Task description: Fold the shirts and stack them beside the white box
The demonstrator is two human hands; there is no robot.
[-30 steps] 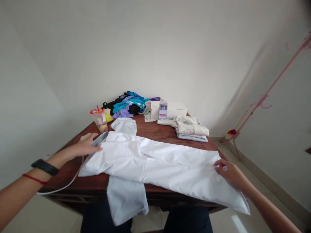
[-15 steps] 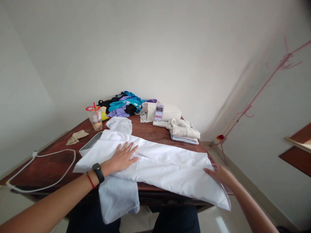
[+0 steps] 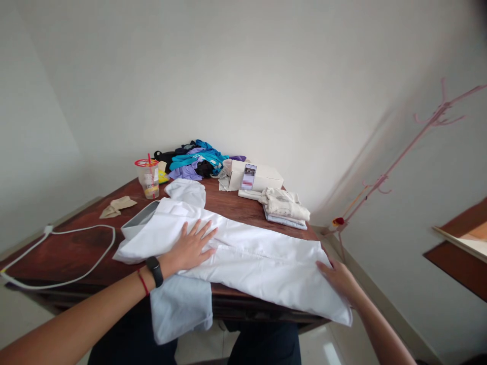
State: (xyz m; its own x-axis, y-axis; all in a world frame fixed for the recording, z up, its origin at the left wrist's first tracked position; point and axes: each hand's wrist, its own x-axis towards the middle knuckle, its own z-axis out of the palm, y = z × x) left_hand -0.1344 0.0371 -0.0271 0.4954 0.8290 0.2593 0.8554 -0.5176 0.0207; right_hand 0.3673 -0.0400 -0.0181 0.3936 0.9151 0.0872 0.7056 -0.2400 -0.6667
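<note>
White shirt (image 3: 258, 258) lies across the table (image 3: 236, 204), body spread mostly flat, but the near sleeve (image 3: 182, 306) and far sleeve (image 3: 185, 192) aren't tucked in yet. Left hand (image 3: 190, 252) is splayed flat on it, gripping nothing. Right hand (image 3: 339, 282) is at the hem; fingers partly hidden, so can't tell if it's pinching.

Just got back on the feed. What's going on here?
A person has a white shirt laid lengthwise across a wooden table. The left hand is spread flat on it; the right hand is at its right end, though whether it grips the cloth is unclear. One sleeve hangs over the near edge. Folded clothes sit stacked beyond the shirt.
</note>
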